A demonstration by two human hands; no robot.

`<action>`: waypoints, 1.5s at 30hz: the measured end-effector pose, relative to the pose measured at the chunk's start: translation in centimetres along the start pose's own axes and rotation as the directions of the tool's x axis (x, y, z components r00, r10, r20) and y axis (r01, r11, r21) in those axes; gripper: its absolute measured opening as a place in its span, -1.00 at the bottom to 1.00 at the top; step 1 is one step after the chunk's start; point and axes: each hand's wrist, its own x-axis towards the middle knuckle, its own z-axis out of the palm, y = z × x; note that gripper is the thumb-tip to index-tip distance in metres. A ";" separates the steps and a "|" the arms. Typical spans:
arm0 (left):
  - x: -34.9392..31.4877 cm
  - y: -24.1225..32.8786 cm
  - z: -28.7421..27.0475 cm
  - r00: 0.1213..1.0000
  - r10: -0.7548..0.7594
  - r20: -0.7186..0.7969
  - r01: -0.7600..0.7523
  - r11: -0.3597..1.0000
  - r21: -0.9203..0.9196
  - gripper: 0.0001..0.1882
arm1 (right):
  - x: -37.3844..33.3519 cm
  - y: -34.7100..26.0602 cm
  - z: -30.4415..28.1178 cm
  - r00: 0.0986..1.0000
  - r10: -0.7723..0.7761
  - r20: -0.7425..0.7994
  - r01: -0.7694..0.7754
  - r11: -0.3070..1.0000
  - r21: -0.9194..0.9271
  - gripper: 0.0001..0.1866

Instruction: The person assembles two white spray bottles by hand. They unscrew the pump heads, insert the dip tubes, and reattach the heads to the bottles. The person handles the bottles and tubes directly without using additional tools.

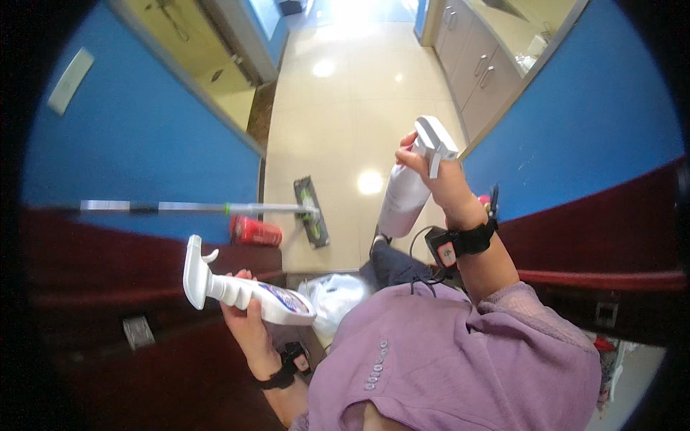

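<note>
Farther out, the right hand's grip (444, 181) wraps one bottle (402, 201); nearer, the left hand (248, 327) clasps another bottle (277, 300).

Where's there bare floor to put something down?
Tiled floor beyond the mop head, between the door frame and pale cabinets, looks bare; a smaller gap shows between mop head and the spray bottle in the right hand. It's crowded nearer, around the red object and plastic bag.
</note>
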 end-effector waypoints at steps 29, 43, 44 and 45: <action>91.7 -2.4 73.6 0.738 0.027 0.675 -0.052 0.999 0.017 -0.26 | 88.0 8.9 -24.8 0.764 0.165 -0.623 -0.130 0.986 0.102 -0.77; 111.4 -4.9 125.1 0.376 0.044 0.925 0.072 0.994 -0.076 -0.23 | 119.8 16.9 -51.7 0.556 0.061 -0.829 0.029 0.995 0.093 -0.77; 111.3 -4.5 129.1 0.348 0.049 0.936 0.099 0.991 -0.089 -0.22 | 121.4 16.8 -54.7 0.551 0.059 -0.832 0.036 0.995 0.095 -0.76; 111.2 -4.2 133.0 0.325 0.039 0.945 0.101 0.992 -0.075 -0.22 | 122.9 16.7 -57.6 0.546 0.050 -0.837 0.053 0.994 0.094 -0.77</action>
